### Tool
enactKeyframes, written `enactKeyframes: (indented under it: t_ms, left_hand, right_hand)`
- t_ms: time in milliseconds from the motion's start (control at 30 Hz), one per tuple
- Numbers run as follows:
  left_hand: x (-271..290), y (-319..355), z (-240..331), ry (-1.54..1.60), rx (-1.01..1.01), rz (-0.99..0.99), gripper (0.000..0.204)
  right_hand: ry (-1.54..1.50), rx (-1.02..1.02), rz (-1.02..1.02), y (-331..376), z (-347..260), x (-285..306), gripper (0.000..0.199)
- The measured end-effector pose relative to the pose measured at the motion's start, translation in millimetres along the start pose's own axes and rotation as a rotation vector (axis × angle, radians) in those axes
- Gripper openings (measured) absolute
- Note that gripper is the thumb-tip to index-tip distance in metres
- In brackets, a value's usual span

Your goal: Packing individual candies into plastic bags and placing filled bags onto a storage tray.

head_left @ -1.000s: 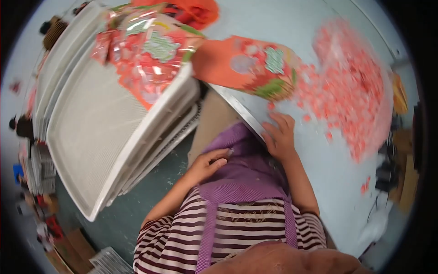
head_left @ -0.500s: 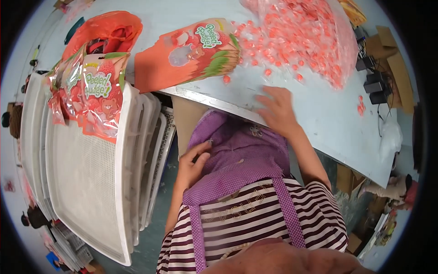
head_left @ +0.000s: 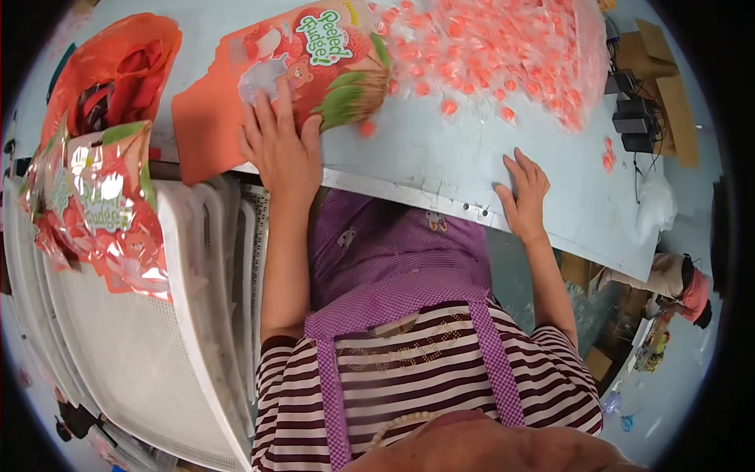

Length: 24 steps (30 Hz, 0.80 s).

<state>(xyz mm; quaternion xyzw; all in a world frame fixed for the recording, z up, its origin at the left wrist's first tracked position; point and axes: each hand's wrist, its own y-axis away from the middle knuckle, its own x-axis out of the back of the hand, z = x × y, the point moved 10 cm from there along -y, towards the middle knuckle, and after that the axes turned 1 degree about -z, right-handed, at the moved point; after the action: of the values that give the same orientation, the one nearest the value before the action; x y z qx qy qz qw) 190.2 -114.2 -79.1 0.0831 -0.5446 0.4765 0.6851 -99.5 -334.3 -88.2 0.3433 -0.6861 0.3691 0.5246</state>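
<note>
My left hand (head_left: pixel 277 149) lies flat, fingers spread, on a stack of orange printed pouches (head_left: pixel 314 55) at the near edge of the pale blue table (head_left: pixel 425 161). My right hand (head_left: pixel 523 193) rests open on the table's front edge, holding nothing. Beyond it spreads a large heap of small pink wrapped candies (head_left: pixel 503 47); one loose candy (head_left: pixel 366 127) lies between the pouches and my right hand.
White perforated trays (head_left: pixel 118 354) stand stacked at my left, with several filled shiny pouches (head_left: pixel 94 204) on top. An orange plastic bag (head_left: pixel 102 71) sits at the far left. Cardboard boxes and black devices (head_left: pixel 629 118) are on the floor at right.
My left hand rose from my lap onto the orange pouches. My right hand slid along the table edge. The view swung, bringing the table closer.
</note>
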Motion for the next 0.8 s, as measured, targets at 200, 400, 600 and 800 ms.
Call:
enactKeyframes:
  t_ms: [200,400,600,800]
  left_hand:
    - [2.1,1.4,-6.3,-0.084,0.074,0.047,0.061]
    - [3.6,4.9,-6.8,-0.061,0.033,0.027,0.065]
    - [-2.2,4.9,-7.5,-0.126,0.074,-0.026,0.066]
    - [-0.2,-4.4,-5.9,-0.089,0.081,-0.032,0.071]
  right_hand:
    - [-0.050,0.008,-0.049,-2.6,0.4,1.2,0.050]
    - [-0.128,0.031,-0.143,-0.3,2.7,-5.1,0.061]
    - [-0.153,0.011,-0.135,2.3,10.4,-6.0,0.059]
    - [-0.246,0.014,-0.134,-0.6,11.5,-6.3,0.054]
